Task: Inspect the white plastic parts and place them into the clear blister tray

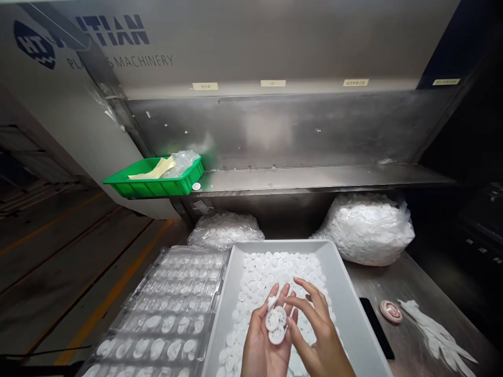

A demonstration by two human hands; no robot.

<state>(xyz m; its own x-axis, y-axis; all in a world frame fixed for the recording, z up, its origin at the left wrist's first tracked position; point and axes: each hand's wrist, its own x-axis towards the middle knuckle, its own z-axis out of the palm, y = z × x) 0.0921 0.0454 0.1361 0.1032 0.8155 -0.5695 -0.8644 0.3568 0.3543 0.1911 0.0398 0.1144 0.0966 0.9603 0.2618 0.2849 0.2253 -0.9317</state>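
Observation:
My left hand [261, 352] is palm up and cupped over the bin, with several small white round plastic discs [276, 318] resting in it. Holes show in the faces of these discs, and they overlap one another. Close at its right, my right hand [323, 335] has its fingers spread, thumb and fingertips near the discs. Whether the thumb touches one is hard to tell. Below both hands, a grey plastic bin [356, 314] holds a wide layer of similar white discs [251, 275].
Left of the bin lies a clear blister tray [157, 309] with white parts in its pockets. Bulging plastic bags [369, 228] stand behind. A green basket [157, 183] sits on the metal shelf [306, 178]. At right are a black phone-like slab [376, 327], a pink round object [391, 311] and white gloves [436, 330].

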